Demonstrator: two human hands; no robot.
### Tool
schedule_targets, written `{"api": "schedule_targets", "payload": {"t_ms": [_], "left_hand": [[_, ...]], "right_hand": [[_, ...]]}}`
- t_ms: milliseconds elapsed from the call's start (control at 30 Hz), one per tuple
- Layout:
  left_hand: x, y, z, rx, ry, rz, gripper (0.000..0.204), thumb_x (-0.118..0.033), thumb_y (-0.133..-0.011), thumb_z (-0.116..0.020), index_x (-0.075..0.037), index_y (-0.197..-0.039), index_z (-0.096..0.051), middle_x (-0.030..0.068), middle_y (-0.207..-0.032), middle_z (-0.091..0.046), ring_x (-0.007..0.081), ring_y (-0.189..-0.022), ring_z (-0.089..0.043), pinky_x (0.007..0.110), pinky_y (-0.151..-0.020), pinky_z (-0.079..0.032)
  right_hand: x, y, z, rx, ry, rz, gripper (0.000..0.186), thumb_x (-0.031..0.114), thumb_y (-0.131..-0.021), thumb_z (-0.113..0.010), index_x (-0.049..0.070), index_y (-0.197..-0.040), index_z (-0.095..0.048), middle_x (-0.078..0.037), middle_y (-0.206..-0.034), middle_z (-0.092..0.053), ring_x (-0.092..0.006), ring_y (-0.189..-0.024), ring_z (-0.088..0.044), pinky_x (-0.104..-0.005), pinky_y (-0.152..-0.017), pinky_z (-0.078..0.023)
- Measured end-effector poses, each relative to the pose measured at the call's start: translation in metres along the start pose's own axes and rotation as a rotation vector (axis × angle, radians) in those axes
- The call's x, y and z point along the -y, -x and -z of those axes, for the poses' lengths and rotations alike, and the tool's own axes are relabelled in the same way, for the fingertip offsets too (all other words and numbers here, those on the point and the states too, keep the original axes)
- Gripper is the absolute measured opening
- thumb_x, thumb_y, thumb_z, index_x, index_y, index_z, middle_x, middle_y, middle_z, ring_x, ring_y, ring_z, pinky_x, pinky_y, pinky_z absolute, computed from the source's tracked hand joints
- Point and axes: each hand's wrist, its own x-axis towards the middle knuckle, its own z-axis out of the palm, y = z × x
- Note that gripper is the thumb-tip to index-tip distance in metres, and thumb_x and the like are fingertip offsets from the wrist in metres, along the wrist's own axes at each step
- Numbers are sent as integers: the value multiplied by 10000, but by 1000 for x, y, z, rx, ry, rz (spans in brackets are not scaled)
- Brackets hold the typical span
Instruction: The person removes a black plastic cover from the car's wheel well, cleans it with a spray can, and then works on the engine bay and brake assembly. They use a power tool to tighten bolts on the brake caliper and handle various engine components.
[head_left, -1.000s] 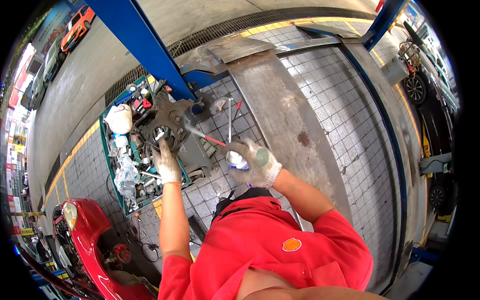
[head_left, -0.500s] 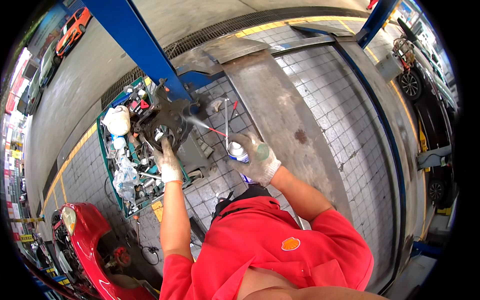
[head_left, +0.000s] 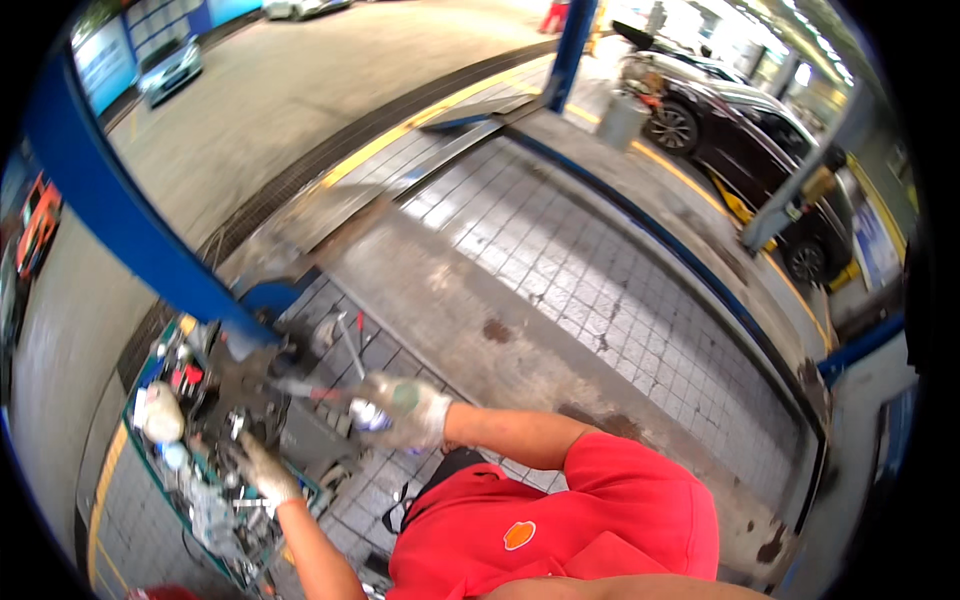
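Note:
In my gloved right hand (head_left: 410, 408) is a spray can (head_left: 370, 414), white and blue, gripped with the fingers wrapped round it. Its thin red straw (head_left: 326, 393) points left, and a whitish jet leaves the tip toward a dark, flat metal part (head_left: 243, 372) with openings in it. My left hand (head_left: 264, 470), gloved too, is at the near edge of that part, over a green-rimmed tray. Motion smears its fingers, so I cannot make out whether they grip the part.
Bottles, tools and plastic bags fill the green tray (head_left: 133, 425). A blue lift post (head_left: 120, 200) rises behind it. The grey steel ramp (head_left: 450, 290) runs beside me, with a long tool (head_left: 352, 345) on the tiles nearby. A dark car (head_left: 740, 140) stands far right.
The whole view has swung to the right, shifting tray, part and both hands down and left in the picture. The can still sprays at the metal part.

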Motion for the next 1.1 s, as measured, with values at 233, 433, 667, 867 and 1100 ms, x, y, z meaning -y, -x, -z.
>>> {"api": "schedule_targets", "payload": {"t_ms": [233,433,667,867,1100], "left_hand": [[-19,10,4,62,-1119,-300,624,19,-985,-548,-36,-1590,-405,267,-1649,-360,447,-1466,-438,492,-1222,-378],[-32,2,-8,-2,-171,-34,602,-233,-1064,-567,-26,-1594,-371,183,-1588,-463,326,-1400,-521,424,-1149,-437],[-66,13,-30,-90,471,236,520,-338,-1066,-634,-73,-1485,-478,109,-1333,-653,265,-1145,-675,469,-873,-610],[-62,-1,-7,-71,596,450,446,-426,-1093,-555,-94,-1389,-582,87,-1316,-684,277,-1154,-697,458,-886,-628],[-58,7,18,-42,601,369,479,-434,-1097,-536,-83,-1422,-557,105,-1368,-655,274,-1194,-681,439,-914,-634]], "right_hand": [[-2,4,5,51,-30,-26,778,373,-834,-782,155,-1511,-468,-222,-1271,-583,-424,-1143,-656,-485,-985,-546],[-24,7,7,-102,-90,-66,732,396,-831,-811,105,-1452,-555,-205,-1211,-610,-394,-1126,-649,-461,-986,-532],[-187,19,-73,-525,-467,-463,889,175,-814,-851,28,-1560,-390,-215,-1351,-623,-286,-1202,-643,-393,-1050,-521],[-358,120,-131,-575,-281,-973,914,159,-751,-861,-22,-1534,-425,-236,-1375,-624,-323,-1237,-647,-404,-1061,-519],[-389,159,-117,-583,-113,-1227,821,125,-780,-849,58,-1514,-487,-173,-1440,-602,-332,-1294,-625,-411,-1084,-506]]}}
